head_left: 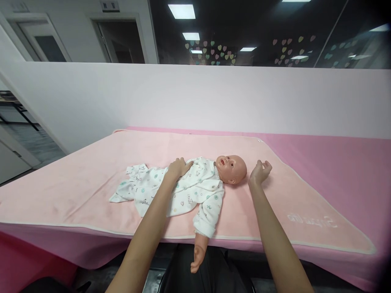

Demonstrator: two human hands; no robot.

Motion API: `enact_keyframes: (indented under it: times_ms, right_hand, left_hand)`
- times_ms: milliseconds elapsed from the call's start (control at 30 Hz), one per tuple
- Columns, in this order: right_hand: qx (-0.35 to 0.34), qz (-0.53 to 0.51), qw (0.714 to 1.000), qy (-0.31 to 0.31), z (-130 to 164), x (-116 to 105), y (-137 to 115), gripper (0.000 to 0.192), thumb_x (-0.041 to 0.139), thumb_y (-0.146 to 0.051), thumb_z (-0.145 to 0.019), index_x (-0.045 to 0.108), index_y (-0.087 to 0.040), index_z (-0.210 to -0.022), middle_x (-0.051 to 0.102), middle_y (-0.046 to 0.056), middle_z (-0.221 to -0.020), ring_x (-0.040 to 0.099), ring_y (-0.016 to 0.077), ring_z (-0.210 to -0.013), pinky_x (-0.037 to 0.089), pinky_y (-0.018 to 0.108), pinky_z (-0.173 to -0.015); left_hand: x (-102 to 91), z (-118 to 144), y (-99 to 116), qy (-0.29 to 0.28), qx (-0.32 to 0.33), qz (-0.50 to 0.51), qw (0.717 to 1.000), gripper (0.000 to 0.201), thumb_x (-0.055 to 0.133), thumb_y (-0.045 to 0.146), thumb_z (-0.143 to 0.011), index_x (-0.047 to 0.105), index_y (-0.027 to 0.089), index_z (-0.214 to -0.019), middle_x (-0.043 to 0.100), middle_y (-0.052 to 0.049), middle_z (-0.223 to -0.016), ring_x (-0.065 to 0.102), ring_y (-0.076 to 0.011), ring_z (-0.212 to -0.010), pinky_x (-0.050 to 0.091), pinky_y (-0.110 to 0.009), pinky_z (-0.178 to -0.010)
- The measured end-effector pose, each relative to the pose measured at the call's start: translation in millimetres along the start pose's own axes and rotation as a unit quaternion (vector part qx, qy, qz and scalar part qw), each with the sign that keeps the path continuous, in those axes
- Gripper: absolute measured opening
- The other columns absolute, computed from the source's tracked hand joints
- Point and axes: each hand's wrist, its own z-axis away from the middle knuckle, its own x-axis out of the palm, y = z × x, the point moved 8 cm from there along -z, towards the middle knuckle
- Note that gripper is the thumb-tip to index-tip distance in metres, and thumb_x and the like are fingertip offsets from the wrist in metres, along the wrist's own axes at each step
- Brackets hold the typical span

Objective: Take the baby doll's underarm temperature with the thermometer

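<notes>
A baby doll point(231, 167) lies on its back on a pale pink blanket point(91, 171), head to the right. It wears a white printed sleepsuit point(195, 191). One doll arm point(200, 248) hangs over the blanket's near edge. My left hand point(179, 167) rests flat on the doll's chest, on the sleepsuit. My right hand point(259, 171) hovers just right of the doll's head, fingers loosely curled and apart, holding nothing.
The blanket covers a table with a deeper pink cover point(342, 162) showing at the right and far side. A white partition wall point(195, 97) stands behind it. A dark chair seat point(195, 272) sits below the near edge.
</notes>
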Motion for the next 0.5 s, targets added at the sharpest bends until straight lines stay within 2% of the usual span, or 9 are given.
enact_keyframes:
  times_ms: [133,233,333,433,500]
  right_hand:
    - [0.094,-0.044,0.989,0.107,8.5,-11.6,5.2,0.042,0.036,-0.036,-0.089,0.036,-0.019,-0.127,0.040,0.014,-0.130,0.051,0.0215,-0.106,0.045,0.039,-0.086]
    - [0.084,-0.107,0.980,0.143,14.9,-14.9,-6.5,0.052,0.040,-0.039,-0.083,0.031,-0.016,-0.129,0.038,0.015,-0.132,0.051,0.0212,-0.108,0.043,0.036,-0.087]
    - [0.037,-0.127,0.987,0.094,16.3,-9.8,-24.3,0.048,0.039,-0.040,-0.083,0.040,-0.015,-0.124,0.048,0.013,-0.124,0.052,0.0190,-0.105,0.040,0.033,-0.090]
    - [0.032,-0.133,0.991,-0.011,17.3,6.0,-31.5,0.040,0.037,-0.042,-0.083,0.055,-0.016,-0.107,0.062,0.009,-0.105,0.056,0.0182,-0.098,0.040,0.032,-0.089]
    - [0.042,-0.142,0.987,-0.056,18.4,14.7,-30.7,0.039,0.038,-0.045,-0.082,0.061,-0.017,-0.095,0.065,0.007,-0.099,0.057,0.0185,-0.095,0.041,0.031,-0.086]
  left_hand:
    - [0.4,-0.1,1.2,-0.005,0.003,-0.009,1.000,0.068,0.022,0.064,-0.081,0.054,0.009,-0.104,0.061,-0.021,-0.105,0.059,-0.0327,-0.095,0.041,-0.036,-0.075]
    - [-1.1,0.0,2.3,-0.004,0.005,-0.016,1.000,0.070,0.022,0.064,-0.080,0.058,0.008,-0.100,0.063,-0.022,-0.103,0.059,-0.0331,-0.094,0.042,-0.036,-0.073]
    - [0.1,-0.2,2.8,-0.021,0.006,-0.024,0.999,0.072,0.020,0.065,-0.080,0.062,0.008,-0.094,0.064,-0.022,-0.101,0.060,-0.0330,-0.093,0.042,-0.036,-0.072]
    - [2.0,-1.4,2.0,-0.035,0.005,-0.028,0.999,0.075,0.018,0.066,-0.079,0.064,0.009,-0.093,0.064,-0.022,-0.100,0.060,-0.0329,-0.093,0.043,-0.036,-0.073]
    - [3.3,-2.8,1.0,-0.039,0.005,-0.029,0.999,0.076,0.017,0.066,-0.079,0.064,0.009,-0.094,0.065,-0.021,-0.100,0.060,-0.0327,-0.093,0.043,-0.036,-0.074]
